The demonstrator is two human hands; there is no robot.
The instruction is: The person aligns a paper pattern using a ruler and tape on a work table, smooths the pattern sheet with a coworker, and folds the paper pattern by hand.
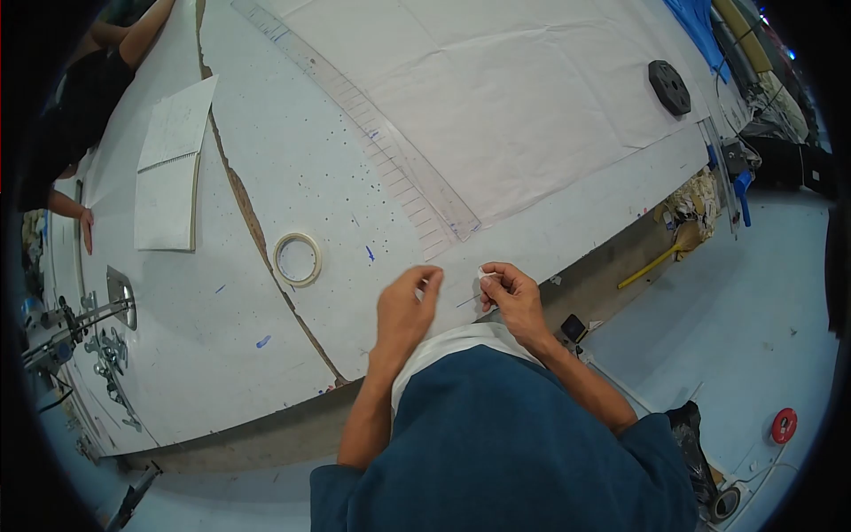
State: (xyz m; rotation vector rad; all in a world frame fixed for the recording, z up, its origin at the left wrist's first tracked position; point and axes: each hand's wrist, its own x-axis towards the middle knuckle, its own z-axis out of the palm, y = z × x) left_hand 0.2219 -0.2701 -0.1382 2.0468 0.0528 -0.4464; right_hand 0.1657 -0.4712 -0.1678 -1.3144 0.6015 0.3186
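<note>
My right hand is closed in a pinch on a small white scrap, just above the near edge of the table. Whether the scrap is paper or tape is too small to tell. To its left, my left hand is raised with its fingers curled together. A pale speck shows by its fingertips, but I cannot make out what it is. Beyond both hands, a long clear ruler lies along the edge of a large white sheet. A roll of tape rests flat left of my left hand.
An open spiral notebook lies at the left, beside a long crack in the tabletop. A black weight sits on the sheet. Another person's hand touches the far left edge. Metal clamp-like hardware is at the lower left.
</note>
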